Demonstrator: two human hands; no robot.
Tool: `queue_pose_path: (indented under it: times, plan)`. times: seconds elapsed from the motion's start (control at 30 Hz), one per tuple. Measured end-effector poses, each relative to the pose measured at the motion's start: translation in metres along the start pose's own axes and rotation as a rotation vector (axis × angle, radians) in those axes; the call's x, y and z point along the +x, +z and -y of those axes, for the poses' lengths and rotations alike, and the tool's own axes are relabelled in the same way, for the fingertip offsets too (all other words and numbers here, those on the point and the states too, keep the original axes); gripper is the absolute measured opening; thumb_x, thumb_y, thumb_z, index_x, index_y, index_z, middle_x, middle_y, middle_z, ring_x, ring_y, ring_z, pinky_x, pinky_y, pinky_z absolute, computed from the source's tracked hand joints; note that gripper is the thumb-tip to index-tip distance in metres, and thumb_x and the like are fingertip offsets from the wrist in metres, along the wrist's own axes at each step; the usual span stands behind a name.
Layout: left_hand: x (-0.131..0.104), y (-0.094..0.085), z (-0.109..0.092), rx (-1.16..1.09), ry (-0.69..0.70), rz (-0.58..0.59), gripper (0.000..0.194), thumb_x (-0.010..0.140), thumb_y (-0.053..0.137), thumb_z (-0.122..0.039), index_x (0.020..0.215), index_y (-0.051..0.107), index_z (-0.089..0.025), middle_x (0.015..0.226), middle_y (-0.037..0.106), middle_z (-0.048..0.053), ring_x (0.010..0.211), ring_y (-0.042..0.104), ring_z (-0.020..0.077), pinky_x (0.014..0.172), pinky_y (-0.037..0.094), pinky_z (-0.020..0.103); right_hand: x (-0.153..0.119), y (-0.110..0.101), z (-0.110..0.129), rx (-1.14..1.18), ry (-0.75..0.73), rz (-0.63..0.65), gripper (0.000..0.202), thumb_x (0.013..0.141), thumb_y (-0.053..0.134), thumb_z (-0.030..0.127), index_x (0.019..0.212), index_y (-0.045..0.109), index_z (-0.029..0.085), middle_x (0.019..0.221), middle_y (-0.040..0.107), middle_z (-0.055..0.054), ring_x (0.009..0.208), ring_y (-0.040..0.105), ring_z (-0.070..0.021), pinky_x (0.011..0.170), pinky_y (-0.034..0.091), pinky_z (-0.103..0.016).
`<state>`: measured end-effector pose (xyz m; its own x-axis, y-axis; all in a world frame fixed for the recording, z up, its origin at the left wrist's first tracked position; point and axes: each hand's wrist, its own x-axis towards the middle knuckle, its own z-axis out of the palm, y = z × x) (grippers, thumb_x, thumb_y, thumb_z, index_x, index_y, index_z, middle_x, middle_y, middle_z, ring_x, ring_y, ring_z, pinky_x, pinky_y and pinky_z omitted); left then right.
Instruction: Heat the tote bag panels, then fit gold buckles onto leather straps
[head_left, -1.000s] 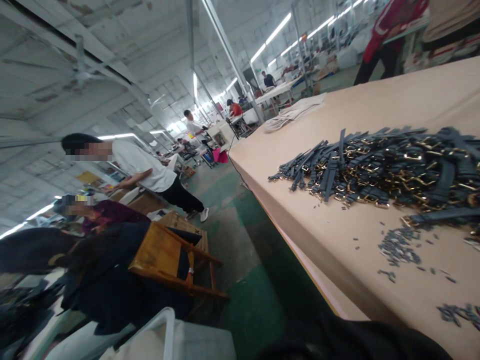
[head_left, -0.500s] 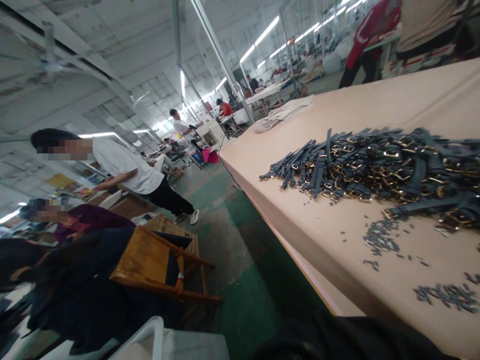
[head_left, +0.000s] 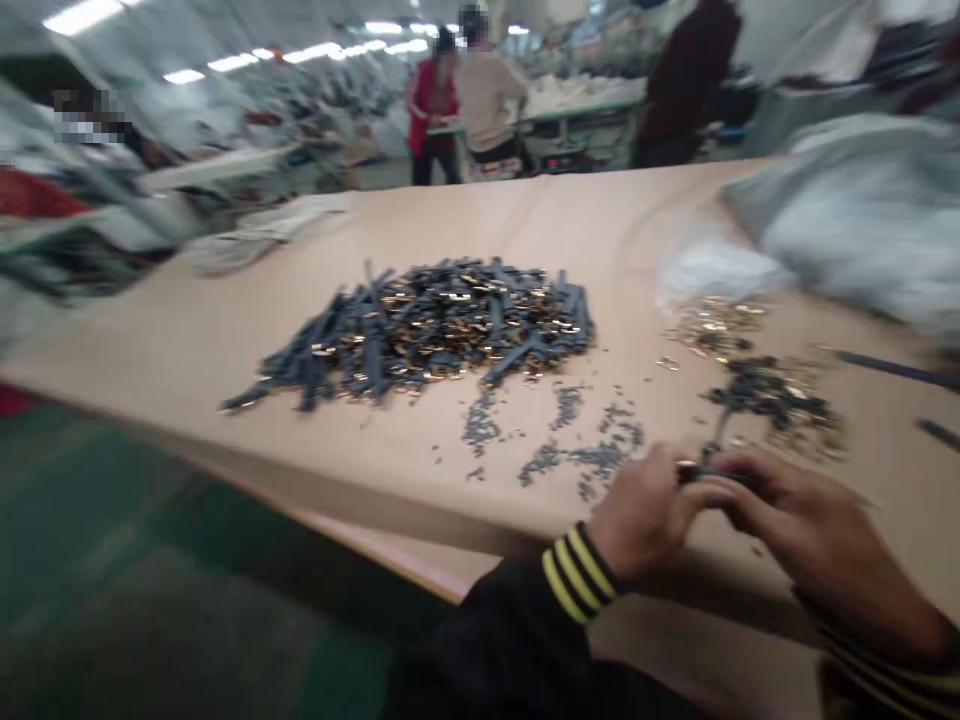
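Note:
Close together at the table's near edge, my left hand [head_left: 646, 510] and my right hand [head_left: 814, 535] both have their fingers closed on a dark strap [head_left: 726, 474]. A small gold glint, perhaps of a buckle, shows by the left fingertips; motion blur hides the detail. Just beyond the hands lies a heap of small dark loops [head_left: 772, 390] among loose gold buckles [head_left: 720, 325]. Small dark pieces [head_left: 600, 455] are scattered in clusters left of the hands. Farther back sits a big pile of dark straps [head_left: 450, 325] with gold buckles.
A paper-covered table [head_left: 600, 225] stretches before me. At its right rest a plastic bag [head_left: 720, 268] and a large clear plastic bundle [head_left: 862, 220]. Dark strips [head_left: 892, 365] lie far right, pale folded material [head_left: 262, 235] back left. Several people stand beyond the table.
The view has swung right, from the aisle and seated workers to the table. My hands, out of sight before, now show with the strap between them.

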<state>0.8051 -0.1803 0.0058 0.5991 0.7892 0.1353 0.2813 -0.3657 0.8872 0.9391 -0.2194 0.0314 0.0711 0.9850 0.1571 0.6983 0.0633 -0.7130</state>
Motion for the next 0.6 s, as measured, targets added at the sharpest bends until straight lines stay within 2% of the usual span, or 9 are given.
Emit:
queue_pose_path:
  times: [0.07, 0.17, 0.23, 0.33, 0.37, 0.43, 0.5, 0.6]
  plan:
    - [0.000, 0.000, 0.007, -0.162, -0.031, -0.013, 0.021, 0.082, 0.051, -0.037, 0.085, 0.051, -0.016, 0.065, 0.054, -0.001, 0.059, 0.050, 0.0114, 0.056, 0.040, 0.023, -0.009, -0.006, -0.004, 0.098, 0.002, 0.091, 0.023, 0.088, 0.046, 0.033, 0.078, 0.059, 0.017, 0.053, 0.055, 0.001, 0.046, 0.051, -0.0118, 0.046, 0.041, -0.022]
    - [0.001, -0.003, 0.022, -0.256, -0.094, 0.030, 0.017, 0.082, 0.051, -0.033, 0.077, 0.050, -0.016, 0.058, 0.051, -0.003, 0.050, 0.045, 0.0080, 0.050, 0.036, 0.020, -0.007, -0.007, -0.010, 0.161, -0.055, 0.205, 0.025, 0.091, 0.040, 0.027, 0.081, 0.060, 0.014, 0.056, 0.056, 0.001, 0.048, 0.053, -0.0093, 0.052, 0.042, -0.020]
    - [-0.001, -0.003, 0.028, -0.308, -0.150, 0.028, 0.019, 0.082, 0.051, -0.034, 0.075, 0.048, -0.016, 0.054, 0.048, -0.005, 0.045, 0.041, 0.0061, 0.045, 0.034, 0.018, -0.003, -0.012, -0.014, 0.094, -0.091, 0.138, 0.021, 0.090, 0.043, 0.024, 0.085, 0.060, 0.013, 0.063, 0.060, -0.001, 0.054, 0.055, -0.0098, 0.058, 0.043, -0.020]
    - [-0.005, -0.004, 0.029, -0.395, -0.233, 0.025, 0.022, 0.081, 0.051, -0.037, 0.073, 0.045, -0.017, 0.049, 0.045, -0.008, 0.038, 0.037, 0.0047, 0.040, 0.031, 0.017, -0.001, -0.026, -0.018, -0.106, -0.136, -0.071, 0.017, 0.087, 0.049, 0.022, 0.096, 0.060, 0.012, 0.089, 0.064, -0.008, 0.082, 0.059, -0.0161, 0.075, 0.043, -0.026]
    - [-0.005, -0.005, 0.029, -0.415, -0.250, 0.034, 0.023, 0.081, 0.051, -0.037, 0.073, 0.044, -0.017, 0.048, 0.045, -0.008, 0.037, 0.038, 0.0046, 0.039, 0.031, 0.017, -0.001, -0.030, -0.019, -0.164, -0.138, -0.059, 0.018, 0.086, 0.050, 0.023, 0.098, 0.059, 0.012, 0.094, 0.063, -0.009, 0.088, 0.057, -0.0182, 0.079, 0.042, -0.028]
    - [-0.004, -0.007, 0.028, -0.442, -0.266, 0.067, 0.025, 0.080, 0.051, -0.039, 0.071, 0.042, -0.017, 0.048, 0.047, -0.007, 0.036, 0.040, 0.0048, 0.037, 0.031, 0.017, 0.000, -0.035, -0.021, -0.237, -0.122, 0.135, 0.019, 0.085, 0.054, 0.026, 0.097, 0.060, 0.012, 0.093, 0.064, -0.010, 0.086, 0.058, -0.0196, 0.075, 0.042, -0.029]
    - [-0.004, -0.008, 0.029, -0.454, -0.272, 0.104, 0.026, 0.079, 0.052, -0.039, 0.071, 0.042, -0.017, 0.049, 0.049, -0.006, 0.036, 0.042, 0.0051, 0.037, 0.033, 0.017, 0.001, -0.035, -0.021, -0.253, -0.083, 0.373, 0.019, 0.083, 0.056, 0.028, 0.093, 0.061, 0.013, 0.079, 0.064, -0.007, 0.071, 0.058, -0.0171, 0.063, 0.041, -0.026]
    - [-0.005, -0.008, 0.034, -0.436, -0.275, 0.141, 0.027, 0.079, 0.052, -0.040, 0.070, 0.041, -0.017, 0.049, 0.051, -0.006, 0.037, 0.045, 0.0056, 0.038, 0.034, 0.017, 0.004, -0.030, -0.020, -0.110, -0.033, 0.572, 0.012, 0.084, 0.054, 0.023, 0.083, 0.060, 0.012, 0.065, 0.061, -0.002, 0.056, 0.054, -0.0109, 0.054, 0.036, -0.021]
